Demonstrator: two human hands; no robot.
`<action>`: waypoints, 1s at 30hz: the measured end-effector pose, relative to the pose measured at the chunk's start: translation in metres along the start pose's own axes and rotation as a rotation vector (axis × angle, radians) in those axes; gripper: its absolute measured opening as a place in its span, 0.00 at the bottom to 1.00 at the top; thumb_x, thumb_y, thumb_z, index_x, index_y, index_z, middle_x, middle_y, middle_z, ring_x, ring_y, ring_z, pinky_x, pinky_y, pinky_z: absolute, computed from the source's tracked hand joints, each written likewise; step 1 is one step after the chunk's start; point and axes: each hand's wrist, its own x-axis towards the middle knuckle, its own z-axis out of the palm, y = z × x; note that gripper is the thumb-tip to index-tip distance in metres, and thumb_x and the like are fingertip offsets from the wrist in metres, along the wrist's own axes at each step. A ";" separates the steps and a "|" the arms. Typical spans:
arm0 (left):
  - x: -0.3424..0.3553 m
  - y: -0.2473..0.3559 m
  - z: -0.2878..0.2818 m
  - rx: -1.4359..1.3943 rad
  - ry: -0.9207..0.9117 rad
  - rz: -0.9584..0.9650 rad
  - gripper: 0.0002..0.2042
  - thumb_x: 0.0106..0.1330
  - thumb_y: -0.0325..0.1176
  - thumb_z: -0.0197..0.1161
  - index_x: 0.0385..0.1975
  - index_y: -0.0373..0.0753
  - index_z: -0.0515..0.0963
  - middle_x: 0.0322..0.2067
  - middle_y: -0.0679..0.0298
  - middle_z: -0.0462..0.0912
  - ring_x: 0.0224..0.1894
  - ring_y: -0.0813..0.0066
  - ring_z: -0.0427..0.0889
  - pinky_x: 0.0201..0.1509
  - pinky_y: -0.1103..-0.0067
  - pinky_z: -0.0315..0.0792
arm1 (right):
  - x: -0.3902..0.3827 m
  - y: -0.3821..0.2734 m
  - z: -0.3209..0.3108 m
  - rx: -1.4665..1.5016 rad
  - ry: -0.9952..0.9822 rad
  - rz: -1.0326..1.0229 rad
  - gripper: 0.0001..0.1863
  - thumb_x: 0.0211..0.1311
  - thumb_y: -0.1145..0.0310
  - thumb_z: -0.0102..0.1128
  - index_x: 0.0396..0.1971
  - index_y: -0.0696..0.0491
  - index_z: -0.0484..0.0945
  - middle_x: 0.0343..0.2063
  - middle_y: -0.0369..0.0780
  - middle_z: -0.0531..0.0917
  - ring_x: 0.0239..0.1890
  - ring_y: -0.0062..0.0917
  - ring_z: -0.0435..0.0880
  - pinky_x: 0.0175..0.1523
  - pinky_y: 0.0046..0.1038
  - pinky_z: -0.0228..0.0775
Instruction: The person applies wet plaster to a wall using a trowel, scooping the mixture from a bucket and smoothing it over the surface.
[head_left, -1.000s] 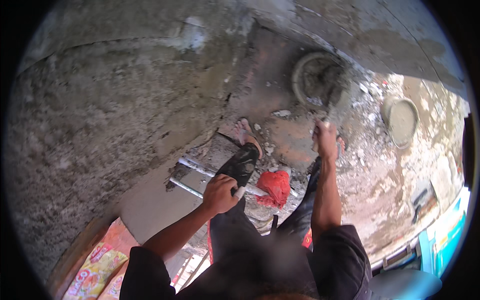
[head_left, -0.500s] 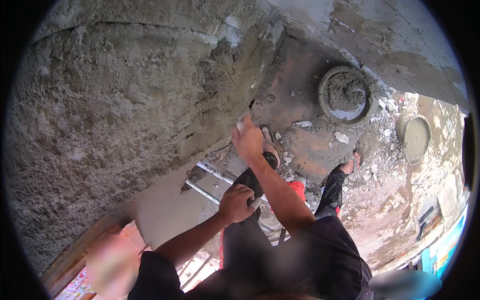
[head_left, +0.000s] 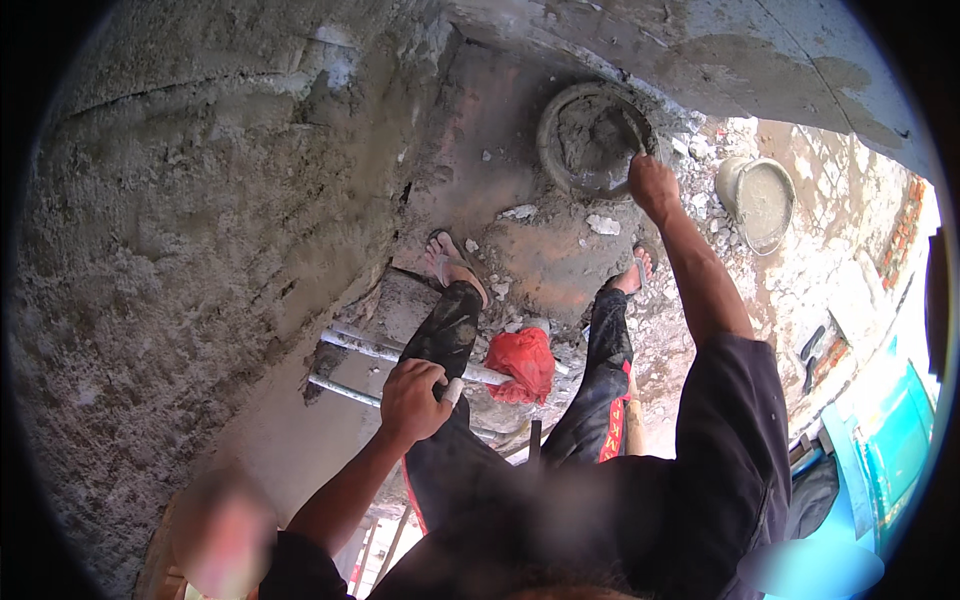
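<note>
My right hand [head_left: 655, 188] is closed round the handle of a trowel [head_left: 638, 140] at the right rim of a round basin [head_left: 548, 160]. Grey wet mortar [head_left: 592, 135] lies in the basin, and the trowel's blade is hard to make out against it. My left hand [head_left: 412, 400] rests on my left knee with its fingers curled. Something pale shows at its thumb; whether that is a wrap or a small held thing is unclear. To the left rises a rough, mortar-coated wall [head_left: 200, 250].
A bucket [head_left: 762, 205] of grey slurry stands right of the basin. Broken rubble [head_left: 603, 225] litters the ground by my sandalled feet. Between my legs lie a red plastic bag [head_left: 522, 366] and pale pipes [head_left: 360, 345]. A smooth grey wall [head_left: 720, 60] bounds the far side.
My right hand has swung from the left wall over to the basin, carrying the trowel. The view has turned rightward, while my left hand stays on my knee.
</note>
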 end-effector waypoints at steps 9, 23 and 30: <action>0.000 0.004 -0.003 -0.003 -0.023 -0.046 0.10 0.46 0.29 0.71 0.29 0.39 0.79 0.36 0.62 0.83 0.46 0.61 0.80 0.51 0.68 0.73 | -0.015 -0.002 0.068 0.760 -0.178 0.312 0.15 0.61 0.62 0.63 0.35 0.60 0.76 0.25 0.49 0.84 0.27 0.37 0.84 0.35 0.41 0.75; 0.015 0.018 -0.004 0.089 -0.012 0.011 0.09 0.50 0.34 0.72 0.26 0.40 0.78 0.33 0.63 0.83 0.44 0.61 0.80 0.49 0.67 0.73 | -0.059 -0.057 0.087 1.842 -0.159 0.291 0.09 0.62 0.68 0.62 0.27 0.53 0.72 0.16 0.31 0.73 0.14 0.16 0.70 0.18 0.23 0.61; 0.026 0.016 -0.017 0.109 -0.083 0.006 0.10 0.47 0.30 0.69 0.29 0.41 0.79 0.36 0.64 0.84 0.45 0.61 0.81 0.50 0.68 0.74 | -0.096 -0.083 0.048 2.243 -0.014 0.472 0.06 0.65 0.69 0.55 0.30 0.52 0.70 0.14 0.30 0.67 0.13 0.17 0.65 0.17 0.22 0.57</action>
